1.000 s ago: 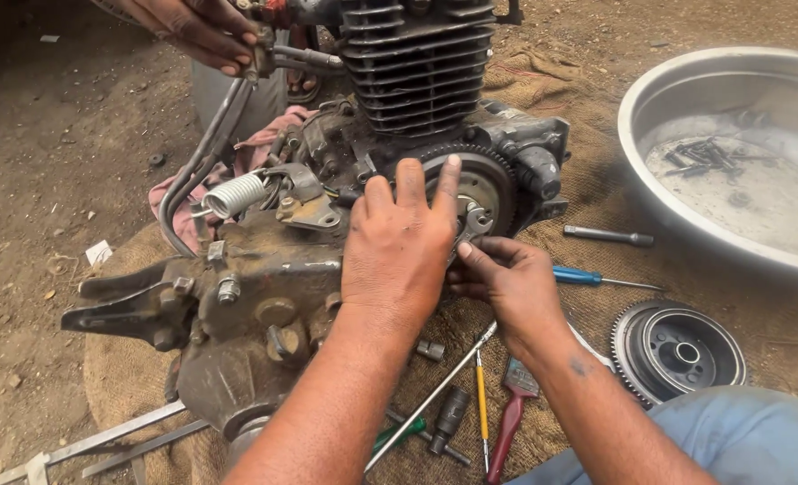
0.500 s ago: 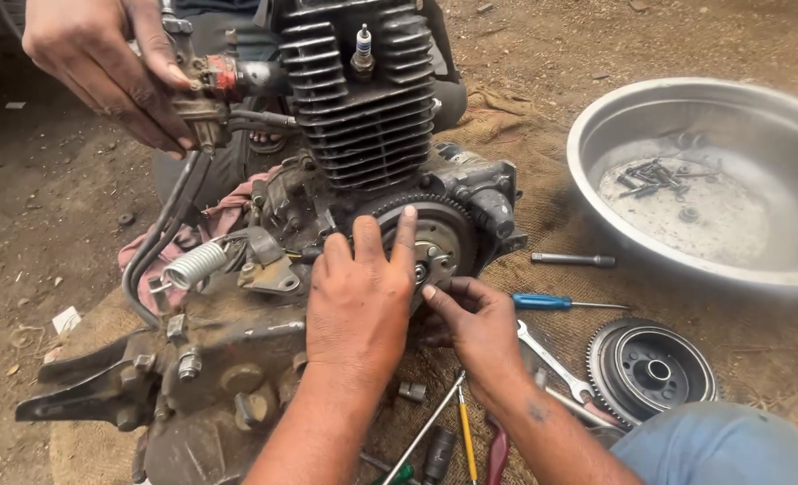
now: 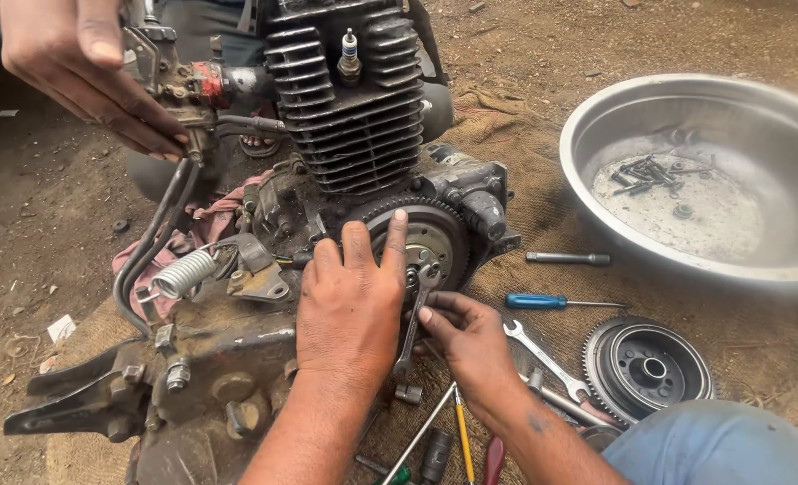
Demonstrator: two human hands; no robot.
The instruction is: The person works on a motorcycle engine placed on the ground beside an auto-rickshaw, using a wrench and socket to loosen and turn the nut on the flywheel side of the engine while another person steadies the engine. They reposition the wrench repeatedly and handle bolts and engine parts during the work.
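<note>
A grimy cast-metal engine (image 3: pixel 327 224) with a black finned cylinder sits on coarse brown sacking (image 3: pixel 542 224) spread over dirt. One white-tipped spark plug (image 3: pixel 350 52) stands upright in the cylinder head. On the engine's side is one round toothed gear (image 3: pixel 435 235), dull steel with a ring of small teeth.

The left hand (image 3: pixel 349 310) lies palm-down on the engine casing, wrist straight, fingers stretched forward and together; the fingertips rest on the gear's rim. Its grip is open and flat, holding nothing. The right hand (image 3: pixel 471 346) comes in from the lower right, wrist bent inward, fingers curled and closed on a thin steel spanner (image 3: pixel 414 328) whose head sits at the gear's centre and whose shaft hangs downward between the two hands.

At the top left another person's hand (image 3: pixel 80 72) pinches a small carburettor (image 3: pixel 179 81) with a red part, held just beside the cylinder.

One coiled silver spring (image 3: pixel 183 274) lies left of the hands, beside a pink rag (image 3: pixel 161 247). To the right on the sacking are one blue-handled screwdriver (image 3: pixel 551 302), one plain steel rod (image 3: pixel 568 259), one open-ended spanner (image 3: pixel 547 359) and one dark round flywheel (image 3: pixel 648 366) with a toothed edge. A wide, shallow steel basin (image 3: pixel 614 117) holds a scatter of small dark bolts; too many and too small to count.
</note>
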